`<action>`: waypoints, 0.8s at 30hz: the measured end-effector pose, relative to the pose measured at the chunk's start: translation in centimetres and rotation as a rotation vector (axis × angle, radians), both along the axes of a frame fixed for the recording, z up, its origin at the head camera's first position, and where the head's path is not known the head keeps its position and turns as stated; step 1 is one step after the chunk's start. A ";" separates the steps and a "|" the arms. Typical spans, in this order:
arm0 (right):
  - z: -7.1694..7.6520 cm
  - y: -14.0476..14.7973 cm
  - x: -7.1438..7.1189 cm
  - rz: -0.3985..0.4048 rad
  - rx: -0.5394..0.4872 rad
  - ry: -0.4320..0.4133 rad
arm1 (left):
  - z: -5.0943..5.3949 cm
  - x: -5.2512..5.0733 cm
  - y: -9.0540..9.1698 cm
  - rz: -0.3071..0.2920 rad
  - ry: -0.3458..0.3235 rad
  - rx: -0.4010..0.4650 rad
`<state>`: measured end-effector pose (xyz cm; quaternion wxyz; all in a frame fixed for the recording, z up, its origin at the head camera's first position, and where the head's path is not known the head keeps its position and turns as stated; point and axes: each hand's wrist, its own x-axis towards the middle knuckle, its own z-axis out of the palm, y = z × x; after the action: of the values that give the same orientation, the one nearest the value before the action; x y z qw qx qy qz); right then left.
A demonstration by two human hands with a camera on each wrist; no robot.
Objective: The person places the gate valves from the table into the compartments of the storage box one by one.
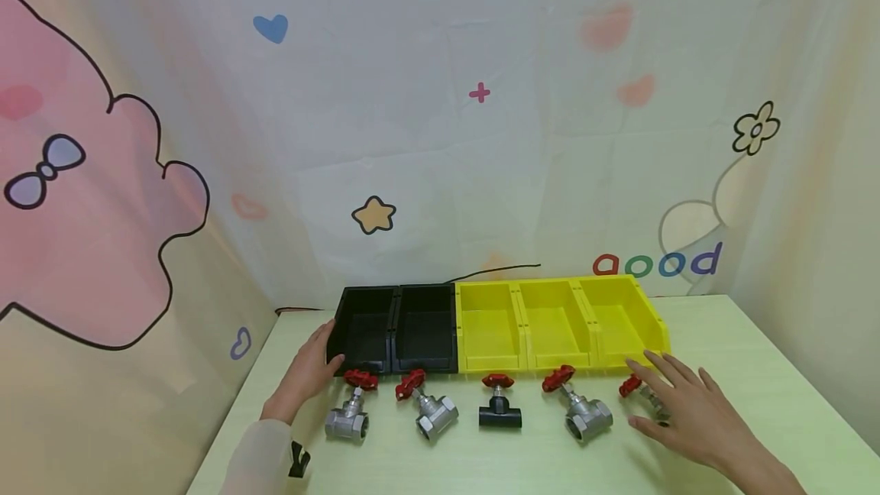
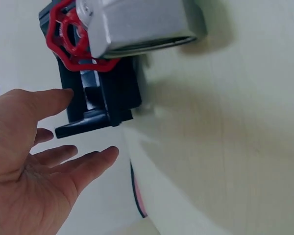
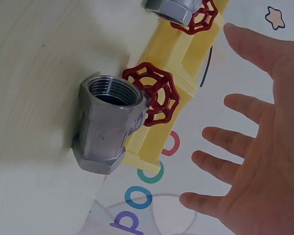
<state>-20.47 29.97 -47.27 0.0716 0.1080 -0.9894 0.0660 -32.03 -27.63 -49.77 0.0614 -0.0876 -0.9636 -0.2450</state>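
Note:
At the left end of the bin row, my left hand (image 1: 307, 373) is beside the outer black bin (image 1: 364, 367), fingers extended along its side wall; whether they touch it I cannot tell. Closest to that hand lies a metal valve with a red handwheel (image 1: 349, 420). My right hand (image 1: 694, 415) hovers with spread fingers over the rightmost metal valve (image 3: 105, 127), partly hiding it in the head view. Between the hands lie another metal valve (image 1: 436, 415), a black tee-shaped valve (image 1: 499, 415) with a red handwheel, and a further metal valve (image 1: 587, 416).
Another black bin (image 1: 426, 367) and three joined yellow bins (image 1: 491, 364) continue the row behind the valves. A small black clip-like object (image 1: 299, 460) lies by the left sleeve. A printed curtain (image 1: 440, 159) hangs behind the pale table (image 1: 536, 468).

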 end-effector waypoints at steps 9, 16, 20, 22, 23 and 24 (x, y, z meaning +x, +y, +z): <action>-0.3 1.0 0.0 0.008 0.024 -0.030 | -0.5 -1.4 -0.4 0.043 -0.037 0.029; -0.8 1.9 -0.1 0.035 0.032 -0.026 | -0.2 -1.7 -0.3 0.056 -0.026 0.023; -1.1 2.5 0.0 0.074 0.036 -0.033 | -0.2 -1.9 -0.3 0.054 -0.019 0.023; -1.1 2.7 0.0 0.084 0.039 -0.071 | -0.2 -1.9 -0.3 0.046 -0.017 0.015; -1.1 2.8 -0.1 0.083 0.039 -0.100 | -0.2 -2.0 -0.4 0.042 -0.020 0.011; -1.1 2.9 -0.1 0.081 0.040 -0.128 | -0.2 -2.0 -0.4 0.039 -0.025 0.008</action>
<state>-20.61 32.88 -48.34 0.0031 0.1450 -0.9879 0.0558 -33.99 -28.05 -49.95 0.0547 -0.0657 -0.9648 -0.2488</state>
